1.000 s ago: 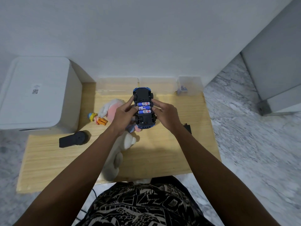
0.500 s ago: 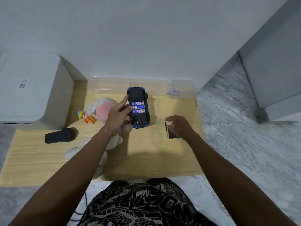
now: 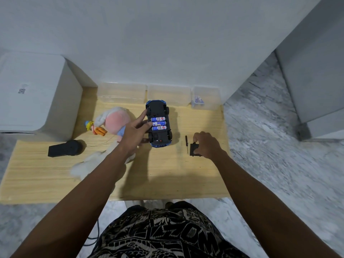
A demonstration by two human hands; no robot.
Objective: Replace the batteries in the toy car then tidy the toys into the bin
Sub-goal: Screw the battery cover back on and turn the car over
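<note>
Toy car (image 3: 159, 125) lies belly-up in my left hand (image 3: 134, 134) — fingers curl on its left flank, holding it just above the wooden table (image 3: 162, 175). Three batteries (image 3: 158, 123) sit in the open bay, blue labels showing. My right hand (image 3: 205, 144) pinches the black battery cover (image 3: 194, 150) lying on the table to the right of the car; the small screwdriver (image 3: 186, 143) lies just beside it. Plush toy (image 3: 113, 123) and black remote (image 3: 65, 148) sit to the left, clear bins (image 3: 122, 94) along the wall. Risks — the cover could slip from a fingertip pinch, or knock the screwdriver off; tilting the car could spill the unsecured batteries.
</note>
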